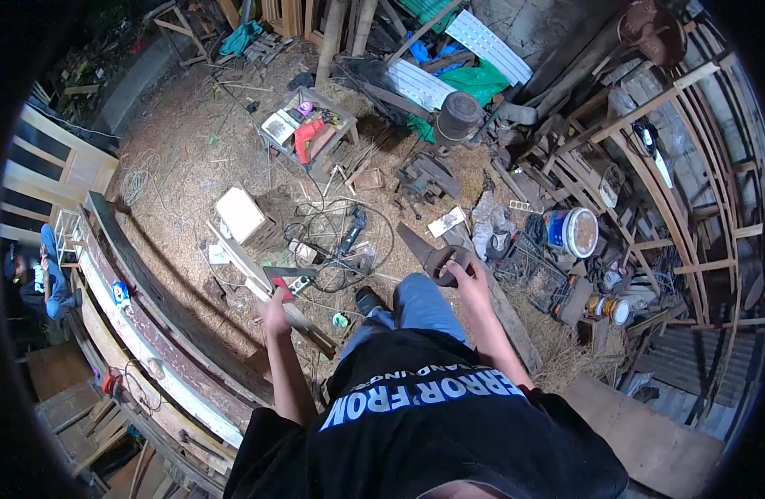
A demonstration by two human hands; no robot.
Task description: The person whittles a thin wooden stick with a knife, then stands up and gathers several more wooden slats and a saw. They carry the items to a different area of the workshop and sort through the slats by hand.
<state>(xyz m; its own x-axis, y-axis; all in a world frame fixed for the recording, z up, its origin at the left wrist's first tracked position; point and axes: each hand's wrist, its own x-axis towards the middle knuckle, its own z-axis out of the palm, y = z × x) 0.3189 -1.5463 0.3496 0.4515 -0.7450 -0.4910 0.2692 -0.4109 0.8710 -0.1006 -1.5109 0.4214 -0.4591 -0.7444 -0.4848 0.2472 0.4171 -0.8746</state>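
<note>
My left hand (273,318) is closed around a red-handled tool (281,287) with a flat dark blade. Beside and under that hand runs a long pale wooden board (248,264), slanting down to the right; whether the fingers also touch it is unclear. My right hand (466,279) grips the dark handle of a handsaw (416,244), its blade pointing up and to the left, above my thigh. A black corded power tool (352,231) lies on the ground between the two hands, among loops of cable.
A small table (343,125) holds a red drill (307,138). Left of centre is a white-topped stool (239,214). Long planks (162,320) line the left, where another person (54,287) sits. To the right are a paint bucket (579,232), scrap and wooden frames.
</note>
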